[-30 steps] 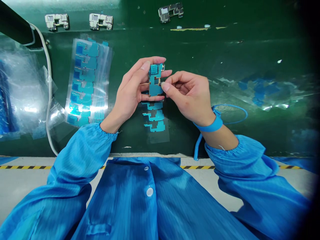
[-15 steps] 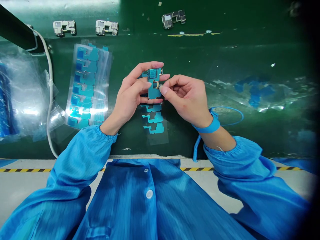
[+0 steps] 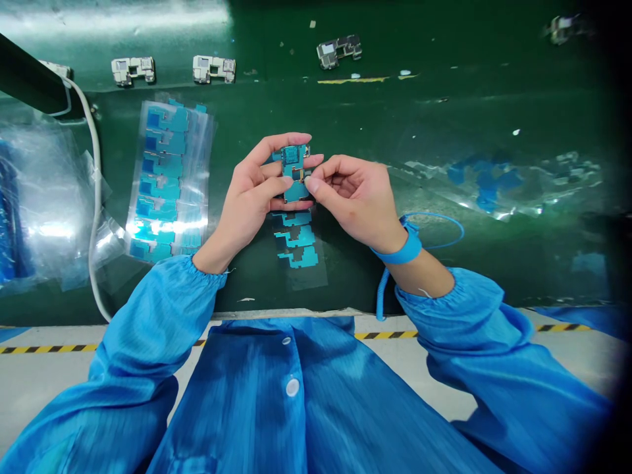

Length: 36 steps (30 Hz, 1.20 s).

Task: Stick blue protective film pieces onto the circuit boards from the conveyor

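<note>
Small teal-filmed PCB (image 3: 291, 164), gold contacts (image 3: 297, 174) showing, held upright, approx. vertical.

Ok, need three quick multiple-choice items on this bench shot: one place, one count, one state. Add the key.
1. Where is the small clear strip relative to the left hand and right hand?
A) Farther from the person
B) Below them, nearer the person
C) Far off to the right

2. How many blue film pieces show on that strip?
A) Two
B) Six
C) Three

3. What state is the circuit board in?
A) Held up in the left hand
B) Lying flat on the mat
C) Inside a clear bag

Key:
1 B: it lies on the green mat just below the hands.
2 C: three separate pieces show on the strip.
3 A: it sits in the left hand, off the mat, with the right hand's fingertips against it.
</note>
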Available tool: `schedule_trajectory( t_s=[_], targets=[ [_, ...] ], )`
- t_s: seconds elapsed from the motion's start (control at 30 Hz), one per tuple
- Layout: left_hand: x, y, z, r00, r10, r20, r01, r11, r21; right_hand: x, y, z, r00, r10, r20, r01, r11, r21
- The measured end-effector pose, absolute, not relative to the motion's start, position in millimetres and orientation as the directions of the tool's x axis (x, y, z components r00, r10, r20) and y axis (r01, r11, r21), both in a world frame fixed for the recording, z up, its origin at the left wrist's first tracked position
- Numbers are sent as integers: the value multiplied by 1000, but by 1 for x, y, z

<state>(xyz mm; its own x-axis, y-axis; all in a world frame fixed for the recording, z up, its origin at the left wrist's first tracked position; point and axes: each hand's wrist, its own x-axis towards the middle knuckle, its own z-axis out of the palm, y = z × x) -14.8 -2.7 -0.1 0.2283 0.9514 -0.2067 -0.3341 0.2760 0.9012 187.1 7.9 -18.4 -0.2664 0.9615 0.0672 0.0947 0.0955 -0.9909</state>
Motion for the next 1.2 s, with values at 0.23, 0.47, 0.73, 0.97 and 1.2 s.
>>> schedule_trajectory(
  t_s=[0.23, 0.47, 0.73, 0.97, 1.2],
  targets=[
    [-14, -6, 6, 206, 955, -215, -326, 274, 905, 185, 8, -16, -247, 966, 79, 88, 104, -991],
    [-12, -9, 10, 161, 979, -125, -288, 168, 943, 189, 12, -8, -151, 972, 182, 58, 192, -980],
    [-12, -11, 12, 153, 986, -69, -267, 108, 958, 187, 9, -12, -207, 966, 158, 2, 162, -987],
    [-11, -14, 13, 186, 973, -134, -259, 180, 949, 187, 5, -8, -318, 915, 247, 132, 301, -945],
    [-7, -13, 11, 138, 974, -178, -264, 209, 942, 186, 5, -11, -341, 893, 294, 130, 355, -926]
  ],
)
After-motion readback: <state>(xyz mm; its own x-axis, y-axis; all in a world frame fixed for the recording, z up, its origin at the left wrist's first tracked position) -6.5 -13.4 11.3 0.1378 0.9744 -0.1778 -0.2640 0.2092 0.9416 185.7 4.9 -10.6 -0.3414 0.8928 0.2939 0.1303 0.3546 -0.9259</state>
